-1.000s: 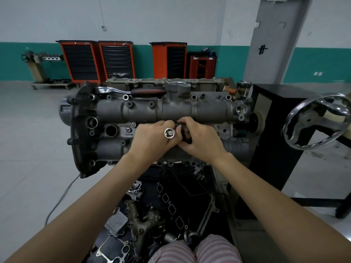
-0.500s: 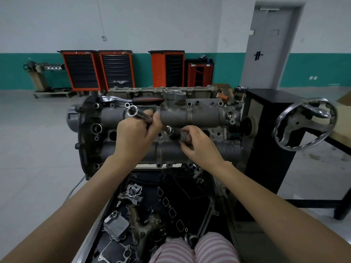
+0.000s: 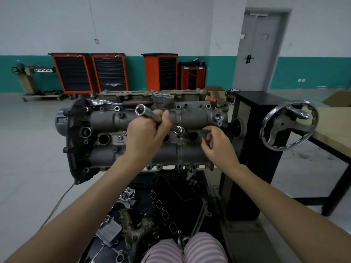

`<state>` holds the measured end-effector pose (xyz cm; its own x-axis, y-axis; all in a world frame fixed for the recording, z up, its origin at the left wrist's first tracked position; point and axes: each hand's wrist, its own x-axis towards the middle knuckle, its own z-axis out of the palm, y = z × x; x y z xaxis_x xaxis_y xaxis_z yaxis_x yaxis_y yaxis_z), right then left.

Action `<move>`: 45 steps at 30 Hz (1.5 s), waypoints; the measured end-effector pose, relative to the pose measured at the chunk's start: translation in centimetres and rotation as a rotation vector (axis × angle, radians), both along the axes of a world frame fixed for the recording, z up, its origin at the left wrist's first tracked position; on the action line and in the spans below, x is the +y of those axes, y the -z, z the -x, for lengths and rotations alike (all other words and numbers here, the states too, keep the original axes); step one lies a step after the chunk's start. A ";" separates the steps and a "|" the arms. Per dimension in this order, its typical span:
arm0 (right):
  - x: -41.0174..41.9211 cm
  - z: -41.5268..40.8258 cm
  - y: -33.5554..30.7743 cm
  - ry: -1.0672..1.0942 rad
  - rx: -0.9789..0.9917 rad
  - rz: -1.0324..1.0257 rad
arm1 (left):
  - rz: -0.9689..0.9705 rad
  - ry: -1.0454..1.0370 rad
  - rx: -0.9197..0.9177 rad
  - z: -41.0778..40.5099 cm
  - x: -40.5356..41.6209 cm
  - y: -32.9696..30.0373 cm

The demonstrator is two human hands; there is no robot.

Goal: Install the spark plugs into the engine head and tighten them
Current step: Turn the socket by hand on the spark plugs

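Engine head point(image 3: 190, 118), handwheel point(image 3: 288, 125) right, perhaps ratchet point(image 3: 121, 102) behind

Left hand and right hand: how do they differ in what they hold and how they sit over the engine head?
The left hand grips a shiny socket wrench, fingers wrapped round its shaft; the right hand holds no tool that shows, its fingers loosely bent. The left hand sits over the middle of the engine head; the right hand is nearer its right end, beside an open plug hole. Both are bare.

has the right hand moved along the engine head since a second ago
Yes. The right hand moved rightward along the engine head, off the socket tool toward the right-end plug hole.
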<state>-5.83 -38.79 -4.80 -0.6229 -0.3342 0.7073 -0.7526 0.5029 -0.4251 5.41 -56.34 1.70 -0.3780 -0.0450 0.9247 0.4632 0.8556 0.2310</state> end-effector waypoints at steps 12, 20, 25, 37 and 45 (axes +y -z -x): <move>0.3 0.4 -0.4 -0.029 0.044 -0.101 | 0.243 -0.204 0.084 3.1 3.1 0.6; -0.5 0.7 -2.0 -0.041 0.109 -0.245 | 0.532 -0.264 0.167 5.1 4.5 1.7; -1.1 1.2 -2.1 -0.072 0.211 -0.358 | 0.521 -0.109 0.199 6.0 3.9 1.7; -1.0 0.3 -2.1 -0.115 0.211 -0.292 | 0.523 -0.014 0.201 6.2 3.2 1.9; -1.1 0.2 -2.1 -0.093 0.151 -0.307 | 0.542 -0.060 0.196 5.8 4.0 2.9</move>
<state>-6.05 -39.84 -2.72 -0.4758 -0.5959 0.6469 -0.8439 0.5165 -0.1450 -0.38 -52.31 -1.17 -0.2089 0.4386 0.8741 0.3998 0.8540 -0.3330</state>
